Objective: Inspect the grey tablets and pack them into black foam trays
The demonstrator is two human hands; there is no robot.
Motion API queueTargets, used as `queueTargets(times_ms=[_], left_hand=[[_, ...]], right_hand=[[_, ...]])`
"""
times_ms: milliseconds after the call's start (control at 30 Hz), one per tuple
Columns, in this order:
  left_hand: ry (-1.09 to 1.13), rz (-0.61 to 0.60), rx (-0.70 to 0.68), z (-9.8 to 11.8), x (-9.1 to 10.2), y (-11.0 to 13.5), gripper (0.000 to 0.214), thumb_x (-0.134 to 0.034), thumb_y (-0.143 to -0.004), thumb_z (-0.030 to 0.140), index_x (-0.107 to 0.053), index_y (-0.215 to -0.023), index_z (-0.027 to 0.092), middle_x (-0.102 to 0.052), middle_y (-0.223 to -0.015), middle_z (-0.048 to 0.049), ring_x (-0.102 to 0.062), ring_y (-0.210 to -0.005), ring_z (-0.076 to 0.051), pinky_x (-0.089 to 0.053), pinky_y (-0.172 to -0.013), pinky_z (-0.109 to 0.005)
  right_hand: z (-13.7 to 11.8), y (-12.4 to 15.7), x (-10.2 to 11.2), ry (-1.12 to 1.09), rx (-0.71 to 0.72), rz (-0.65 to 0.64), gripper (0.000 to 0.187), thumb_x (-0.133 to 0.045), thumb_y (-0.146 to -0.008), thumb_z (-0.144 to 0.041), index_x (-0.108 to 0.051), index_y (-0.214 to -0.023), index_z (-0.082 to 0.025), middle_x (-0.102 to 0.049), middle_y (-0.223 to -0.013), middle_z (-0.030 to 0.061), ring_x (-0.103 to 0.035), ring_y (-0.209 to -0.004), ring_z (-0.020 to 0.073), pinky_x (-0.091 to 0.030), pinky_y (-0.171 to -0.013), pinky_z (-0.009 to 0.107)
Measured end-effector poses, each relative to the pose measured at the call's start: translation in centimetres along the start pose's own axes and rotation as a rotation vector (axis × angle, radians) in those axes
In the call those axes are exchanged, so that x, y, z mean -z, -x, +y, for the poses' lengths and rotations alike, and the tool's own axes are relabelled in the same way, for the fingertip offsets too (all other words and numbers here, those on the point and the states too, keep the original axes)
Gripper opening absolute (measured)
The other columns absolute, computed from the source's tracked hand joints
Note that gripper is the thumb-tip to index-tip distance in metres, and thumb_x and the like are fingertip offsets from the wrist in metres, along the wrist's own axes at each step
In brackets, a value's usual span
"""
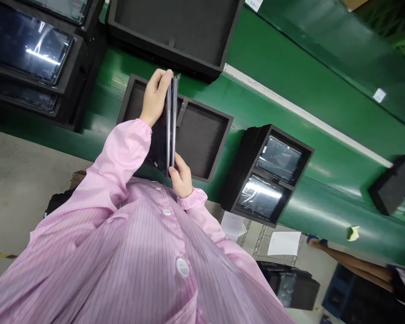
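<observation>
Between my hands I hold two thin tablets (pixel 170 121) pressed together, upright and seen almost edge-on, with dark faces and silver-grey edges. My left hand (pixel 155 96) grips their far end, and my right hand (pixel 182 177) is closed on the near end. Clear film sticks out at the top. Beneath them, a black foam tray (pixel 205 137) with two compartments lies on the green bench. The right compartment has nothing in it; the left one is partly hidden by my hand and the tablets.
Stacked foam trays (pixel 79 67) with tablets stand at left. A large black foam tray (pixel 168 49) lies beyond my hands. To the right, another tray stack (pixel 270 180) holds two tablets. A dark block (pixel 393 184) sits farther right. Another person's bare limb (pixel 354 265) shows at lower right.
</observation>
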State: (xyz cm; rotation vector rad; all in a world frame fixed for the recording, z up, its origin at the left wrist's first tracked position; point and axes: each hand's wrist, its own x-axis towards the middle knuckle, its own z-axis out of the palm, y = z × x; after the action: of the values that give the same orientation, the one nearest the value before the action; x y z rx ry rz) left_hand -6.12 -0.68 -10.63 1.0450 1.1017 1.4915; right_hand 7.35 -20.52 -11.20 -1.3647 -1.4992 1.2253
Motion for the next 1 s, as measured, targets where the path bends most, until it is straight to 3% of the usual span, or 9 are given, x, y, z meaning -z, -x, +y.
queueTargets(times_ms=[200, 333, 500, 733, 833, 1000], left_hand=[[-0.050, -0.013, -0.077, 0.0, 0.0, -0.2, 0.039, -0.055, -0.091, 0.055, -0.048, -0.067, 0.026, -0.042, -0.067, 0.0016, -0.041, -0.065, -0.014, -0.041, -0.071, -0.032], [-0.039, 0.007, -0.075, 0.2, -0.1, -0.1, 0.032, -0.056, -0.094, 0.041, -0.051, -0.067, 0.027, -0.047, -0.069, 0.0005, -0.046, -0.070, -0.016, -0.043, -0.072, -0.032], [0.011, 0.005, -0.036, 0.8, 0.1, 0.6, 0.029, -0.059, -0.091, 0.045, -0.054, -0.069, 0.026, -0.053, -0.075, -0.0011, -0.055, -0.076, -0.018, -0.047, -0.078, -0.032], [0.003, -0.168, -0.068, 1.5, 1.1, 2.1, 0.022, -0.060, -0.086, 0.047, -0.063, -0.088, 0.026, -0.060, -0.088, -0.0024, -0.062, -0.089, -0.022, -0.051, -0.089, -0.038], [-0.057, -0.249, -0.105, 1.8, 1.6, 2.9, 0.037, -0.065, -0.077, 0.058, -0.063, -0.096, 0.025, -0.062, -0.097, -0.0039, -0.062, -0.103, -0.027, -0.050, -0.095, -0.041], [-0.114, -0.440, -0.369, 2.2, 2.1, 4.1, 0.074, -0.063, -0.063, 0.082, -0.057, -0.112, 0.027, -0.058, -0.114, -0.0080, -0.057, -0.112, -0.031, -0.045, -0.101, -0.047]], right_hand=[[0.3, 0.1, 0.5, 0.062, 0.026, 0.016, 0.054, -0.043, -0.087, -0.025, -0.054, -0.139, -0.021, -0.058, -0.143, 0.0045, -0.053, -0.134, 0.0250, -0.041, -0.116, 0.046], [0.2, 0.2, 0.5, 0.076, 0.037, 0.016, 0.053, -0.043, -0.087, -0.026, -0.054, -0.138, -0.020, -0.059, -0.141, 0.0058, -0.054, -0.132, 0.0251, -0.042, -0.115, 0.045], [-0.4, -0.3, 0.6, 0.070, 0.068, 0.021, 0.046, -0.044, -0.093, -0.036, -0.057, -0.134, -0.021, -0.061, -0.137, 0.0091, -0.057, -0.127, 0.0272, -0.044, -0.111, 0.047], [-2.3, -3.3, 0.8, 0.011, 0.092, 0.088, 0.045, -0.053, -0.092, -0.053, -0.063, -0.126, -0.025, -0.063, -0.124, 0.0101, -0.062, -0.110, 0.0269, -0.054, -0.093, 0.045], [-3.1, -5.4, 1.1, -0.041, 0.107, 0.115, 0.050, -0.055, -0.090, -0.058, -0.061, -0.129, -0.026, -0.063, -0.116, 0.0080, -0.064, -0.094, 0.0224, -0.057, -0.084, 0.041], [-4.3, -7.7, 1.2, -0.158, 0.104, 0.041, 0.065, -0.056, -0.086, -0.065, -0.049, -0.140, -0.030, -0.062, -0.107, 0.0044, -0.062, -0.081, 0.0189, -0.058, -0.072, 0.038]])
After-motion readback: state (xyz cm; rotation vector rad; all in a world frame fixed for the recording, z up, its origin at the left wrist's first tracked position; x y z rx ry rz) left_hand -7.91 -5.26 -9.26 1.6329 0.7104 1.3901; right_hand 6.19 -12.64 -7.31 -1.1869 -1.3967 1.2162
